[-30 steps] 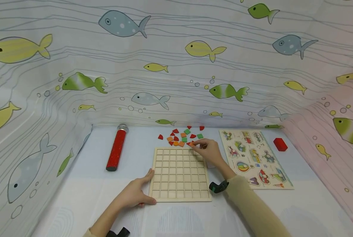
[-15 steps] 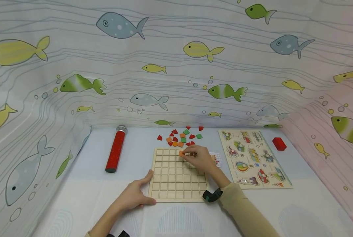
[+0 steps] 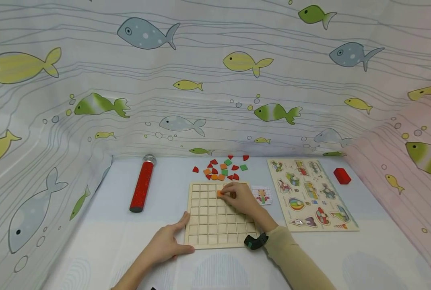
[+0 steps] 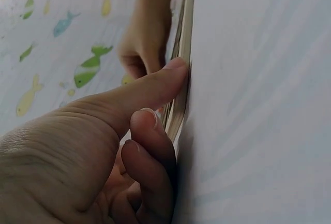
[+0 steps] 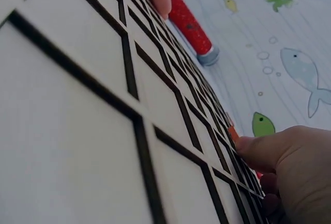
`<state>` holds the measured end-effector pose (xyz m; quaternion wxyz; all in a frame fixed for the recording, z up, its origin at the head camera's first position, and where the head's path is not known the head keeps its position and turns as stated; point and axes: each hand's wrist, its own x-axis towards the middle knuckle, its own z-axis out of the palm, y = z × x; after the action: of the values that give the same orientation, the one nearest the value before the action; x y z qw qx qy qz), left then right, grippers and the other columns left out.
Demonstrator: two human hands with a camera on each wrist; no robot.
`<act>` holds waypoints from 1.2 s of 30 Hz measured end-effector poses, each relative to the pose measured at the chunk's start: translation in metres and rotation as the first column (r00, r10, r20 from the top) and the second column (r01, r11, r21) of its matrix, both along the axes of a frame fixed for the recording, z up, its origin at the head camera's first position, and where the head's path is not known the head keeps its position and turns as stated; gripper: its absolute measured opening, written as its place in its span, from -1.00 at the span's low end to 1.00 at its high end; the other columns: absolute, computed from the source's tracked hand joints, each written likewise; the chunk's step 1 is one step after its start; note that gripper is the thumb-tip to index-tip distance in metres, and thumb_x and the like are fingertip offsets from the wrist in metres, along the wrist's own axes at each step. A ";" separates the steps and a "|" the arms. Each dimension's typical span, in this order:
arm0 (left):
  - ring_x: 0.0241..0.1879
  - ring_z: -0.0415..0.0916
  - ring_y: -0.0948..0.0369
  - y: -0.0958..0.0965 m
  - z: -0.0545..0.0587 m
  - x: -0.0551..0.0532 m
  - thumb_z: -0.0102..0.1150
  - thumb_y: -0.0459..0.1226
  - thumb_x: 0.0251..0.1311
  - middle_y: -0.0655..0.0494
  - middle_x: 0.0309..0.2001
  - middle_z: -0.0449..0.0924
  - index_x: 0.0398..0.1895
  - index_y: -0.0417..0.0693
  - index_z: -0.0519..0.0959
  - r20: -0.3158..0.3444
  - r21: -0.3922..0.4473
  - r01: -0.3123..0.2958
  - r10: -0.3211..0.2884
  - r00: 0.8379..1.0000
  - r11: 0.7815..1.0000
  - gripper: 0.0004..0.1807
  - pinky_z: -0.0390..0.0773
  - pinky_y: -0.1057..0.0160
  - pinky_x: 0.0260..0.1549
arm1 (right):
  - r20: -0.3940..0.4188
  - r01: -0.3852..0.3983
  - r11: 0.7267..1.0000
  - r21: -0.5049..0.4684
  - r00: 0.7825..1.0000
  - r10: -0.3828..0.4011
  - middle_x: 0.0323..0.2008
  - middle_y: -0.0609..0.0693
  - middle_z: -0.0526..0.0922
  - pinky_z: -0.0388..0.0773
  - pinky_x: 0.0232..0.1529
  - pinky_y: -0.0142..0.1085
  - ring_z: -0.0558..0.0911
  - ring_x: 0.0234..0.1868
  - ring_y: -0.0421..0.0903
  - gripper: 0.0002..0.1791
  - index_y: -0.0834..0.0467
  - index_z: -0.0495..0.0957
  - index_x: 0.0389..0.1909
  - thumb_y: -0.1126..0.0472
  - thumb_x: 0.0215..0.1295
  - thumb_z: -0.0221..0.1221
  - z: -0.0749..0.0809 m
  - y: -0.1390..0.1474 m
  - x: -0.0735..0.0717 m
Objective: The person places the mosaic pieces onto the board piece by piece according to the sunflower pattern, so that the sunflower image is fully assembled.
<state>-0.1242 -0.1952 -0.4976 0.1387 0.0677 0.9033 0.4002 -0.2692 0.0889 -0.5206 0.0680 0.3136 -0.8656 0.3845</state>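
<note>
One orange tile [image 3: 219,193] pinched between thumb and fingertips of the right hand [image 3: 240,198], over the far part of the wooden grid board [image 3: 212,229], around the second row from the far edge. Cannot tell whether touching wood or lifted just above; too covered to show a long axis. Farther off, at the board's near-left corner: the left hand [image 3: 164,243], thumb and forefinger spread against the edge. Just beside the right hand, a pattern card [image 3: 261,195]. No legible brand or label; any print there or on the picture puzzle board [image 3: 303,189] too small to read.
</note>
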 end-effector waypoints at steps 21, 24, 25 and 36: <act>-0.76 0.48 0.23 -0.008 -0.003 -0.005 0.72 -0.14 -0.05 -0.18 0.61 0.23 0.67 -0.09 0.20 0.098 0.138 0.019 -0.032 0.995 0.990 0.21 0.49 0.27 -0.70 | -0.010 0.051 0.995 -0.082 0.999 -0.052 -0.01 0.05 0.81 0.58 -0.32 -0.40 0.60 -0.33 -0.23 -0.83 0.18 0.83 -0.09 0.28 0.32 0.46 -0.011 0.000 0.002; -0.76 0.49 0.22 -0.008 -0.003 -0.006 0.72 -0.14 -0.06 -0.18 0.61 0.23 0.67 -0.08 0.21 0.100 0.139 0.011 -0.025 0.995 0.990 0.21 0.50 0.26 -0.70 | -0.005 0.052 0.995 -0.086 0.999 -0.052 -0.01 0.04 0.81 0.59 -0.30 -0.40 0.62 -0.31 -0.22 -0.82 0.17 0.83 -0.08 0.27 0.32 0.46 -0.010 -0.001 0.001; -0.76 0.49 0.22 -0.009 -0.003 -0.006 0.72 -0.14 -0.06 -0.20 0.60 0.24 0.67 -0.08 0.21 0.101 0.139 0.009 -0.023 0.995 0.990 0.21 0.50 0.26 -0.70 | -0.001 0.054 0.995 -0.085 0.999 -0.054 -0.01 0.04 0.81 0.59 -0.29 -0.41 0.62 -0.31 -0.23 -0.82 0.17 0.83 -0.08 0.26 0.33 0.46 -0.010 -0.001 0.000; -0.75 0.48 0.22 -0.009 -0.005 -0.006 0.73 -0.13 -0.07 -0.27 0.58 0.26 0.67 -0.06 0.21 0.107 0.147 -0.001 -0.015 0.994 0.989 0.22 0.49 0.26 -0.70 | 0.033 0.075 0.990 -0.119 0.997 -0.071 0.01 0.02 0.80 0.56 -0.32 -0.39 0.57 -0.35 -0.21 -0.77 0.16 0.82 -0.04 0.24 0.30 0.48 -0.013 0.000 0.000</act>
<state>-0.1297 -0.2038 -0.5022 0.1831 0.0592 0.8624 0.4682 -0.2696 0.0892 -0.5335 0.0882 0.2715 -0.8527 0.4376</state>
